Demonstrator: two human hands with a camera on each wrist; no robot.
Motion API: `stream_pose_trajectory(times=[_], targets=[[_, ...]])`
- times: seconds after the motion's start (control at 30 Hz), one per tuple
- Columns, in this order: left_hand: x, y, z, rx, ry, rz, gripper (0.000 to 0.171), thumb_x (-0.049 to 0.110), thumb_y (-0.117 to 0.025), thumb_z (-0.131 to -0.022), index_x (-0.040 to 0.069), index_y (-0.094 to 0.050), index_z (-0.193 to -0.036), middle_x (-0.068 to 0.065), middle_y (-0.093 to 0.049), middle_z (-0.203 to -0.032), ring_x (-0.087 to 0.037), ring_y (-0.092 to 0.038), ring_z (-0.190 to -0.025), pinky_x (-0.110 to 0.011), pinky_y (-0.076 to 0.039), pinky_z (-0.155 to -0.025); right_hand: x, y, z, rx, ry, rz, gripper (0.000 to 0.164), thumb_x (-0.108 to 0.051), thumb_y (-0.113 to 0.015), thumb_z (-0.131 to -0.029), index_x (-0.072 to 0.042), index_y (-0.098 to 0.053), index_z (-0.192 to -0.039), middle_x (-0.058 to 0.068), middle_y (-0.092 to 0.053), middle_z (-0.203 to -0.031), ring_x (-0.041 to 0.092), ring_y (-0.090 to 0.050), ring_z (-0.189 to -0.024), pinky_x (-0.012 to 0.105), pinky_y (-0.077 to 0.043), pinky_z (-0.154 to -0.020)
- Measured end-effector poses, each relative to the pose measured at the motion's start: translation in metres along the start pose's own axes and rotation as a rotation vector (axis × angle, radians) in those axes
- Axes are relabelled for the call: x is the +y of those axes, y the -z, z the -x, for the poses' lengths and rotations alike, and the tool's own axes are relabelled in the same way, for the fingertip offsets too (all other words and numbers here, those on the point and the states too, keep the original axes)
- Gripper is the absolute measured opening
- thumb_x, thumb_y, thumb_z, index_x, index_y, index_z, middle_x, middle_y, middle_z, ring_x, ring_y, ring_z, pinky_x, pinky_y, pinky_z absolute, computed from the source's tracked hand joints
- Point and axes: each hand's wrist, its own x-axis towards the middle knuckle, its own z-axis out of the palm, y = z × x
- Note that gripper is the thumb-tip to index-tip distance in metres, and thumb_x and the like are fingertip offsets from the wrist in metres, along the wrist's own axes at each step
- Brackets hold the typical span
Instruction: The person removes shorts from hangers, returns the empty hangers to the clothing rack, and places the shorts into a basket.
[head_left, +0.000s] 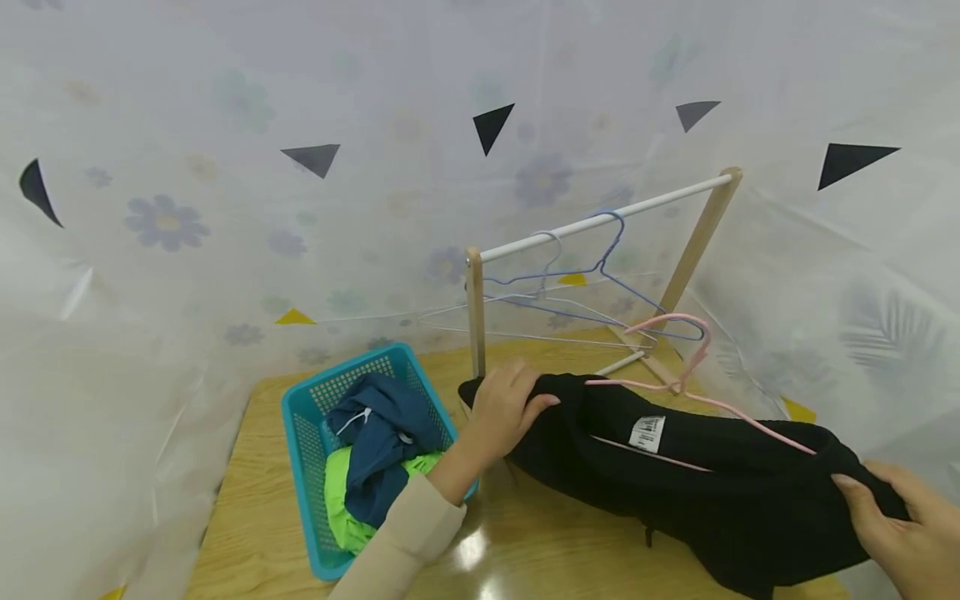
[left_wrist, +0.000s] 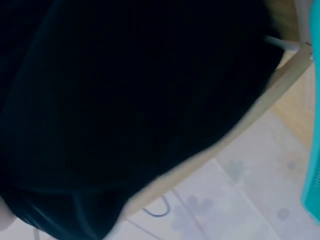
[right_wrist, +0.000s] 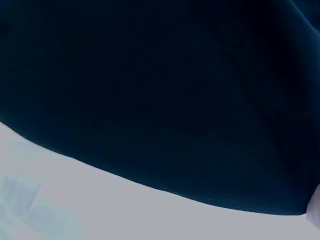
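Observation:
A black garment (head_left: 675,492) with a white label (head_left: 647,433) inside its wide opening is stretched between my two hands. A pink hanger (head_left: 697,358) sits in that opening, its hook sticking up above the cloth and its lower bar showing inside. My left hand (head_left: 504,408) grips the garment's left end, thumb on the near side. At the right end, my right hand (head_left: 903,521) pinches the cloth between thumb and fingers. Dark cloth (left_wrist: 140,100) fills most of the left wrist view. In the right wrist view the cloth (right_wrist: 160,110) hides nearly all of the right hand.
Behind the garment stands a rack (head_left: 607,218) with wooden posts and a white rail. A blue hanger (head_left: 603,267) and a pale hanger (head_left: 551,262) hang from it. To the left, a teal basket (head_left: 300,467) holds navy and bright green clothes on the wooden table (head_left: 240,500).

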Motion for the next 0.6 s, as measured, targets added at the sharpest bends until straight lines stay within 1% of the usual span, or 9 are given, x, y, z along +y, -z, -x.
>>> stream_pose_trajectory(times=[0.03,0.07,0.1,0.13,0.17,0.27,0.37,0.47,0.6], targets=[[0.002,0.002,0.000,0.006,-0.004,0.004,0.054,0.046,-0.022,-0.094,0.008,-0.059,-0.086,-0.001,-0.052,-0.072,-0.010,-0.048,-0.061,-0.020,-0.037,-0.054,-0.001,-0.003,-0.001,-0.001,0.010,0.004,0.050,-0.046,-0.057,-0.083,0.000,-0.062,-0.063,-0.040,-0.043,-0.091,-0.027,-0.039,-0.066,-0.003,-0.032,-0.063],[0.003,0.005,-0.001,0.013,-0.006,0.007,0.053,0.046,-0.022,-0.094,0.008,-0.058,-0.084,0.000,-0.051,-0.070,-0.009,-0.046,-0.058,-0.019,-0.037,-0.052,-0.001,-0.006,-0.003,0.002,0.025,0.006,0.058,-0.047,-0.057,-0.083,0.007,-0.061,-0.064,-0.040,-0.043,-0.093,-0.028,-0.038,-0.070,-0.003,-0.032,-0.067],[0.005,0.007,-0.001,0.017,-0.005,0.011,0.052,0.046,-0.022,-0.094,0.009,-0.057,-0.082,0.001,-0.051,-0.068,-0.008,-0.046,-0.056,-0.018,-0.037,-0.050,-0.002,-0.009,-0.004,0.003,0.034,0.006,0.059,-0.049,-0.056,-0.083,0.007,-0.061,-0.064,-0.039,-0.043,-0.094,-0.028,-0.037,-0.074,-0.003,-0.032,-0.071],[0.006,0.009,0.000,0.021,-0.002,0.008,0.052,0.046,-0.022,-0.094,0.009,-0.057,-0.082,0.001,-0.051,-0.067,-0.007,-0.046,-0.054,-0.016,-0.038,-0.048,-0.003,-0.013,-0.006,0.006,0.049,-0.009,0.066,-0.048,-0.056,-0.083,0.016,-0.057,-0.068,-0.038,-0.044,-0.095,-0.028,-0.038,-0.077,-0.003,-0.032,-0.073],[0.007,0.011,0.000,0.025,0.004,0.005,0.052,0.046,-0.023,-0.095,0.009,-0.057,-0.081,0.002,-0.052,-0.066,-0.007,-0.047,-0.052,-0.016,-0.038,-0.047,-0.004,-0.017,-0.007,0.008,0.054,-0.034,0.066,-0.046,-0.057,-0.083,0.017,-0.057,-0.068,-0.037,-0.045,-0.096,-0.028,-0.039,-0.080,-0.002,-0.033,-0.075],[0.008,0.016,0.003,0.031,0.035,-0.004,0.053,0.046,-0.021,-0.094,0.010,-0.058,-0.082,0.002,-0.053,-0.065,-0.006,-0.047,-0.049,-0.015,-0.036,-0.043,-0.006,-0.030,-0.010,0.030,0.055,-0.109,0.063,-0.044,-0.060,-0.082,0.018,-0.057,-0.069,-0.036,-0.048,-0.097,-0.026,-0.043,-0.084,-0.001,-0.035,-0.078],[0.009,0.018,0.005,0.030,0.066,0.010,0.054,0.047,-0.021,-0.094,0.009,-0.058,-0.084,0.002,-0.056,-0.066,-0.006,-0.047,-0.048,-0.015,-0.035,-0.042,-0.007,-0.047,-0.014,0.074,0.083,-0.214,0.059,-0.040,-0.066,-0.079,0.017,-0.060,-0.069,-0.030,-0.056,-0.095,-0.021,-0.049,-0.086,0.001,-0.035,-0.080],[0.010,0.019,0.007,0.035,0.090,0.024,0.054,0.047,-0.022,-0.094,0.009,-0.059,-0.085,0.002,-0.058,-0.067,-0.006,-0.047,-0.048,-0.014,-0.036,-0.043,-0.009,-0.062,-0.018,0.092,0.117,-0.269,0.052,-0.040,-0.068,-0.077,0.011,-0.063,-0.067,-0.021,-0.063,-0.082,-0.018,-0.050,-0.082,0.004,-0.036,-0.079],[0.010,0.020,0.011,0.047,0.120,0.014,0.053,0.047,-0.024,-0.094,0.009,-0.060,-0.085,0.002,-0.061,-0.068,-0.006,-0.049,-0.048,-0.014,-0.038,-0.044,-0.011,-0.073,-0.021,0.037,0.121,-0.277,0.052,-0.041,-0.066,-0.078,0.009,-0.062,-0.065,-0.014,-0.063,-0.071,-0.017,-0.048,-0.076,0.003,-0.035,-0.074]])
